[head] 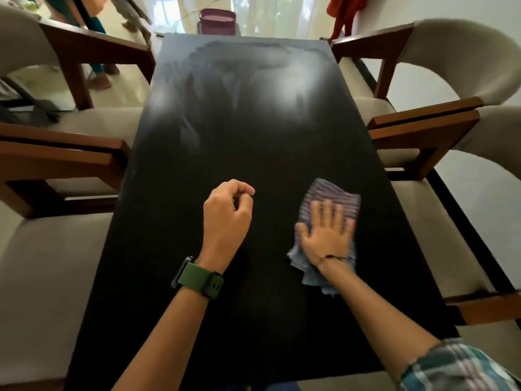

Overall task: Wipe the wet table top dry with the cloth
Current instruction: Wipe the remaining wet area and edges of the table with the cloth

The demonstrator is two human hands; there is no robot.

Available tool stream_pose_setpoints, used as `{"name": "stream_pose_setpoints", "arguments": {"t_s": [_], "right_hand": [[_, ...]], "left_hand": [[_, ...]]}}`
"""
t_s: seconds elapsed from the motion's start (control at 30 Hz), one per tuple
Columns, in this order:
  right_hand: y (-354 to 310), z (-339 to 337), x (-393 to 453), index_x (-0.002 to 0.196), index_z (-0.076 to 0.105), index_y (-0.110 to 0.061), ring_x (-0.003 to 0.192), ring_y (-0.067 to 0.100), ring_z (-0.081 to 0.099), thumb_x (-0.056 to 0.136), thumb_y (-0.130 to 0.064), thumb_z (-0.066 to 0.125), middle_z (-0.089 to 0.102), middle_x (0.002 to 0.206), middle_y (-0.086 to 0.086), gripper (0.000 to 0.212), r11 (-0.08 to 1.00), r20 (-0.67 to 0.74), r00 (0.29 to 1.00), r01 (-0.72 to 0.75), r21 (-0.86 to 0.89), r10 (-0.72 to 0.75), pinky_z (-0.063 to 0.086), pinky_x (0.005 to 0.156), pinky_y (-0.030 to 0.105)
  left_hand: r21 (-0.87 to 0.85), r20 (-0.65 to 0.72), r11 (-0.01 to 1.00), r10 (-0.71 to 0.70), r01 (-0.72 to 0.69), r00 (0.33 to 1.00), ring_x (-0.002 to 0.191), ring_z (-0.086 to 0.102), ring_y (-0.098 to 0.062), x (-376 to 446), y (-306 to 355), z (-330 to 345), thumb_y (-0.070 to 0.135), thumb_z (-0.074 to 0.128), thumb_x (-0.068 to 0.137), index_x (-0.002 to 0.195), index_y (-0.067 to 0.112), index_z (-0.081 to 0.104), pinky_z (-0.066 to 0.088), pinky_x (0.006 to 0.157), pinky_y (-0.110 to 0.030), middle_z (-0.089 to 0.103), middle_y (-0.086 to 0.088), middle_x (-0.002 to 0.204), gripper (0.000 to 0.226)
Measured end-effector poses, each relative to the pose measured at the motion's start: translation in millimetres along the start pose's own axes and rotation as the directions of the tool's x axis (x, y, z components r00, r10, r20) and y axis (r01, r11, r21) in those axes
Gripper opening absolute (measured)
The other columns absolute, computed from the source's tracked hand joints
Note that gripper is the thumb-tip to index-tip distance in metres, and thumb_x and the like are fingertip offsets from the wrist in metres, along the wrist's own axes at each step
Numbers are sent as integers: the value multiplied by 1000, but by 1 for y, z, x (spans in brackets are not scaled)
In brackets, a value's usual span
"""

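The table top (253, 153) is looking dark, smooth, faintly glossy — streaked and hazy at its far end — while the cloth (332, 193) is showing a soft striped weave.

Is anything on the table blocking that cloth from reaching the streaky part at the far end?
Nothing visible does. The right hand presses the cloth flat, and no object lies on the table top between it and the streaks. The left hand is off to the side.

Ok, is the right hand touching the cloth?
Touching. The head view shows the right hand lying flat, fingers spread, on the striped cloth, pressing it to the table top.
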State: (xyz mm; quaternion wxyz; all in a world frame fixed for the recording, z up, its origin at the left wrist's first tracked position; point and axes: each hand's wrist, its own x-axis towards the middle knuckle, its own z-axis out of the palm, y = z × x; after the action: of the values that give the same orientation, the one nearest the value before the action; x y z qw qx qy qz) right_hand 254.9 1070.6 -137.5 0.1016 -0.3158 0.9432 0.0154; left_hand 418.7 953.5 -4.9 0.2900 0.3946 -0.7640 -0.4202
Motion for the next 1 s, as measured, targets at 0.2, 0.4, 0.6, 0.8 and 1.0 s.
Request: {"name": "stream_pose_setpoints", "arguments": {"t_s": [0.2,0.4,0.6,0.8,1.0], "right_hand": [[-167,27,-113,142,35,-25,141,31,18,84,-58,28,34,149,6,67,745,112,737,649,155,-666,0,115,55],[-138,39,-113,147,16,-35,145,20,-4,93,-54,26,7,157,-7,58,637,39,638,761,123,-769,-17,110,48],[20,4,-25,150,4,-32,145,22,-3,97,-46,26,-4,159,-3,59,998,-8,998,64,11,-64,3,115,53],[68,4,-105,151,3,-27,145,29,-2,96,-48,21,-4,159,4,61,964,80,961,-260,-48,263,10,113,58],[-66,28,-153,140,37,-31,140,25,23,78,-60,41,41,144,3,68,802,133,817,577,-158,-561,18,106,58]], "left_hand": [[36,-59,997,-62,65,996,87,59,-17,-6,-16,-31,7,49,88,84,21,59,48,75,-30,61,1,90,17],[91,-98,991,-93,102,991,79,57,-14,-9,-36,-60,9,49,89,88,18,60,47,71,-27,62,-3,89,14],[80,-104,992,-90,98,990,74,55,-7,-8,-45,-66,9,49,89,87,22,59,42,63,-14,59,4,88,16],[1,-92,995,-104,104,990,78,57,-14,-4,-50,-64,9,50,88,86,23,58,47,68,-25,60,2,85,17],[-39,-56,995,-94,92,994,79,56,-11,4,-44,-55,11,51,87,85,25,58,48,72,-28,55,12,81,16]]}}
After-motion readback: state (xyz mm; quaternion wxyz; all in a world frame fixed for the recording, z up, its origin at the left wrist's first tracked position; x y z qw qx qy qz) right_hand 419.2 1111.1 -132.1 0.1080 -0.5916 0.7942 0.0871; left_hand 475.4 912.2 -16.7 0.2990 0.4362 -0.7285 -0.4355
